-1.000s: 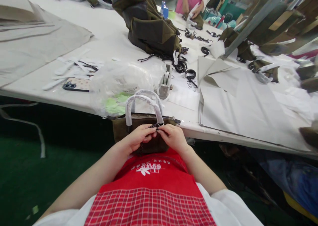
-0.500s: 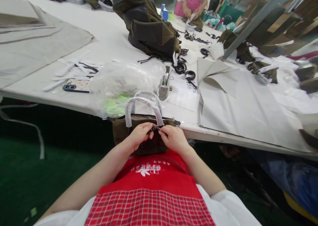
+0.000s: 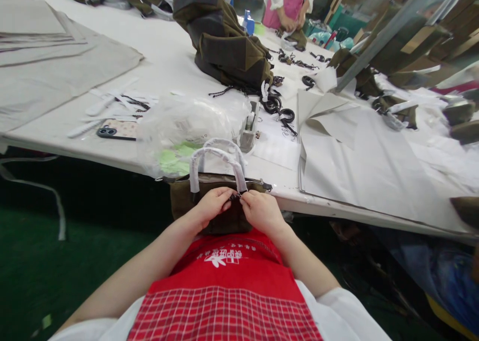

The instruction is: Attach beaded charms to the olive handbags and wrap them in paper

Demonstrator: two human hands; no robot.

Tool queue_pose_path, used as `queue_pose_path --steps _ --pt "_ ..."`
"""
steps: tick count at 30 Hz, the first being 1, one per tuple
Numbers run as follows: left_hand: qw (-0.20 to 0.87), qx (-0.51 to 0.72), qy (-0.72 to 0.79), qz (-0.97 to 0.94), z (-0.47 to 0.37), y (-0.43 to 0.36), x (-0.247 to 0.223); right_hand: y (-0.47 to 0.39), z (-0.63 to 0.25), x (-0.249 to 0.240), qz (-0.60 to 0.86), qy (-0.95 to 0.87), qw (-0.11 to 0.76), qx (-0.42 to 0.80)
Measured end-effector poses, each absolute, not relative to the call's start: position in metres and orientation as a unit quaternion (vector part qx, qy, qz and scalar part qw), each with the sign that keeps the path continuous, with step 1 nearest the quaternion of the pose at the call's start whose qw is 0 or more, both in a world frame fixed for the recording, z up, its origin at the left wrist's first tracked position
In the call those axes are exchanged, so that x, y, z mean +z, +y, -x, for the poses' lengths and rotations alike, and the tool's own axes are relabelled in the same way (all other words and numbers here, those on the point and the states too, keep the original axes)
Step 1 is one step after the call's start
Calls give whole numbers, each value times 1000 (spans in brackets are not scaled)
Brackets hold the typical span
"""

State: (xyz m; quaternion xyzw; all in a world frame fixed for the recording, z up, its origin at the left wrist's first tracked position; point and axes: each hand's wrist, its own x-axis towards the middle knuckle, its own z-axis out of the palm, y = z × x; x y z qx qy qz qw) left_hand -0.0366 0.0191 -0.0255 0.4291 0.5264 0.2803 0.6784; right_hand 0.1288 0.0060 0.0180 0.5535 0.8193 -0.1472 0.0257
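An olive-brown handbag (image 3: 181,201) rests against the table edge in front of me, its zipped top partly open. Two handles (image 3: 217,153) wrapped in white stand up from it. At the foot of the near handle, my left hand (image 3: 214,203) pinches a short dark cord (image 3: 234,196). My right hand (image 3: 262,210) is closed, thumb and finger pressed together beside a small shiny metal piece at the handle's base. What exactly lies between its fingertips is hidden. The two hands nearly touch.
Behind the bag lie a clear plastic bag (image 3: 194,119), a tape dispenser (image 3: 249,126) and a phone (image 3: 117,130). A stack of olive bags (image 3: 232,51) stands farther back. Grey sheets (image 3: 359,156) cover the right side. A co-worker (image 3: 288,6) in pink handles a bag across the table.
Both hands stay at the handle's base with only tiny finger shifts. The view has moved slightly; the co-worker's hands have shifted over their bag.
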Motion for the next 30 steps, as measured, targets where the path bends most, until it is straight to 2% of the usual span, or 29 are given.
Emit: queue_pose_path --steps 4,9,17,22,26,28,30 --pt "702 277 524 -394 39 21 -25 7 -129 22 -540 827 53 -145" --pt "679 281 514 -443 37 17 -28 7 -125 19 -540 831 41 -128" --pt "524 296 516 -609 34 19 -27 2 -124 1 -610 784 -32 -112" --pt "461 291 559 -624 31 24 -31 2 -125 -7 -621 773 -53 -115" --pt "394 342 584 -622 32 23 -30 3 -129 -5 -614 767 -115 -143" --pt "401 402 593 -571 31 22 -29 4 -131 -4 -623 755 -134 -153" --pt "469 450 581 -490 30 21 -28 6 -132 -4 -630 750 -126 -161"
